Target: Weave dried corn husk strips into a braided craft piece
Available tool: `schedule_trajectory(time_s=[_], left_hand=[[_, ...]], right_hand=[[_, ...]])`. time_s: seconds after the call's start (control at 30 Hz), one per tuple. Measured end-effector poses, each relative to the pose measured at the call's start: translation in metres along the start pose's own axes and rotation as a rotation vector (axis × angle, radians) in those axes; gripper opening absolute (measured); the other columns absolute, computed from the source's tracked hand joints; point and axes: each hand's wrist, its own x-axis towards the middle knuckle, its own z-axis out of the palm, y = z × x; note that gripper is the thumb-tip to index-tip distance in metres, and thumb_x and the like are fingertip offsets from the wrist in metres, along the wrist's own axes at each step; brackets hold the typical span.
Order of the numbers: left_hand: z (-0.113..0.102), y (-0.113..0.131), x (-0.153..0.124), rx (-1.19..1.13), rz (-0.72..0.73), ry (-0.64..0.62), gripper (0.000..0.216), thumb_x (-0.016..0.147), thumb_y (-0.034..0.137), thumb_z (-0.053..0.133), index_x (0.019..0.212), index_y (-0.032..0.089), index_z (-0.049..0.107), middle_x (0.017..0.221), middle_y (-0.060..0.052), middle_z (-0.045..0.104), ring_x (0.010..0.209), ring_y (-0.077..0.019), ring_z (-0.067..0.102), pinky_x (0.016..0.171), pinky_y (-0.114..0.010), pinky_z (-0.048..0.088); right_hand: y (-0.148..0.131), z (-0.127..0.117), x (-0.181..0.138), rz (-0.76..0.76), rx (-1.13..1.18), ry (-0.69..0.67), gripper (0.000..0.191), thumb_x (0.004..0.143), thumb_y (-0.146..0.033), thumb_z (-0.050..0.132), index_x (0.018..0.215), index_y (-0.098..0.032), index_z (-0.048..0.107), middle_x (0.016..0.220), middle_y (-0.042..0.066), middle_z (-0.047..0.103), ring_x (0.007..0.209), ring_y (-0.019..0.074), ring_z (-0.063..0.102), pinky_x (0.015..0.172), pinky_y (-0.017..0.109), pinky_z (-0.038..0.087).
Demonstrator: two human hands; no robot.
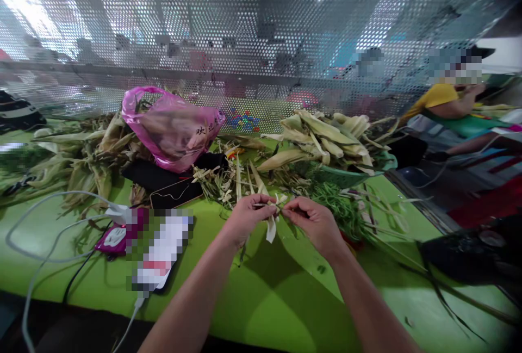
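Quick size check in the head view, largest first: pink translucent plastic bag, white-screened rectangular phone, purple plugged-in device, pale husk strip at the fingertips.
1. Pink translucent plastic bag
2. White-screened rectangular phone
3. Purple plugged-in device
4. Pale husk strip
Apparent size only; the phone lies nearer the camera than the bag.

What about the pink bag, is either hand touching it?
No, the left hand and right hand are at the pale strips, apart from the pink bag.

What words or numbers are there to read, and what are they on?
"欢": on the pink bag; the writing after it is too creased and blurred to read.
Phone: screen blocked out, nothing readable.
Magenta gadget: no readable words on its white patch.
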Motion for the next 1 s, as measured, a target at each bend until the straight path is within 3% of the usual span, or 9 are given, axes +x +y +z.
schedule_trajectory(time_s=[0.27,0.37,0.47,0.53,0.6,0.67,0.8,0.9,1.0], left_hand=[[-0.002,-0.003,0.002,-0.058,-0.01,0.021,0.033,0.064,0.034,0.078,0.083,0.012,0.062,0.07,-0.001,0.064,0.064,-0.0105,0.06,0.072,-0.026,0.047],[-0.005,-0.005,0.005,-0.13,-0.022,0.048,0.033,0.064,0.032,0.079,0.085,0.013,0.062,0.071,-0.001,0.065,0.064,-0.01,0.06,0.072,-0.026,0.048],[-0.007,-0.004,0.005,-0.207,-0.043,0.083,0.032,0.062,0.028,0.08,0.083,0.013,0.061,0.072,0.0,0.064,0.065,-0.0096,0.062,0.072,-0.025,0.05],[-0.008,-0.001,0.005,-0.241,-0.047,0.095,0.03,0.062,0.027,0.08,0.081,0.014,0.061,0.071,0.001,0.063,0.064,-0.009,0.062,0.073,-0.025,0.051],[-0.008,0.001,0.004,-0.272,-0.045,0.094,0.028,0.063,0.026,0.08,0.079,0.014,0.061,0.07,0.001,0.062,0.062,-0.0085,0.062,0.074,-0.025,0.052],[-0.009,0.002,0.003,-0.291,-0.043,0.086,0.026,0.064,0.025,0.079,0.079,0.014,0.061,0.07,0.001,0.062,0.062,-0.0086,0.063,0.074,-0.024,0.053],[-0.01,0.001,0.004,-0.312,-0.049,0.078,0.025,0.065,0.024,0.078,0.081,0.014,0.062,0.071,0.001,0.064,0.063,-0.0101,0.065,0.073,-0.024,0.053],[-0.011,-0.001,0.005,-0.339,-0.041,0.083,0.025,0.065,0.022,0.078,0.082,0.014,0.063,0.071,0.0,0.064,0.062,-0.0099,0.064,0.075,-0.026,0.054],[-0.011,-0.001,0.005,-0.353,-0.029,0.08,0.026,0.064,0.022,0.079,0.082,0.014,0.063,0.069,0.0,0.065,0.062,-0.0101,0.063,0.075,-0.027,0.054]], right_hand=[[0.002,-0.005,0.002,-0.043,-0.071,0.089,0.016,0.083,-0.034,0.062,0.076,-0.02,0.064,0.07,0.002,0.061,0.068,0.0172,0.056,0.063,0.028,0.046],[0.002,-0.014,0.002,-0.092,-0.126,0.145,0.015,0.085,-0.032,0.06,0.093,-0.021,0.067,0.097,0.006,0.065,0.075,0.0177,0.059,0.069,0.03,0.049],[0.005,-0.032,-0.008,-0.059,-0.237,0.207,0.028,0.087,-0.032,0.057,0.113,-0.024,0.062,0.126,0.01,0.055,0.073,0.0159,0.061,0.069,0.032,0.051],[0.013,-0.047,-0.023,0.032,-0.393,0.179,0.022,0.086,-0.032,0.056,0.105,-0.024,0.064,0.11,0.009,0.063,0.072,0.0185,0.063,0.069,0.034,0.05],[0.026,-0.059,-0.041,0.133,-0.557,0.052,0.017,0.084,-0.032,0.056,0.096,-0.025,0.066,0.093,0.007,0.069,0.074,0.0231,0.064,0.067,0.036,0.05],[0.039,-0.065,-0.056,0.16,-0.714,-0.014,0.022,0.079,-0.028,0.059,0.099,-0.025,0.067,0.096,0.007,0.069,0.084,0.0286,0.065,0.071,0.04,0.049],[0.052,-0.068,-0.067,0.101,-0.847,-0.017,0.043,0.065,-0.016,0.06,0.107,-0.023,0.064,0.102,0.011,0.068,0.093,0.0314,0.063,0.081,0.043,0.047],[0.053,-0.069,-0.063,0.104,-0.835,-0.018,0.04,0.068,-0.016,0.058,0.107,-0.023,0.062,0.106,0.012,0.066,0.093,0.0304,0.063,0.079,0.04,0.047],[0.053,-0.071,-0.057,0.202,-0.857,-0.016,0.041,0.07,-0.017,0.054,0.111,-0.021,0.06,0.107,0.011,0.065,0.092,0.0288,0.063,0.074,0.037,0.046]])
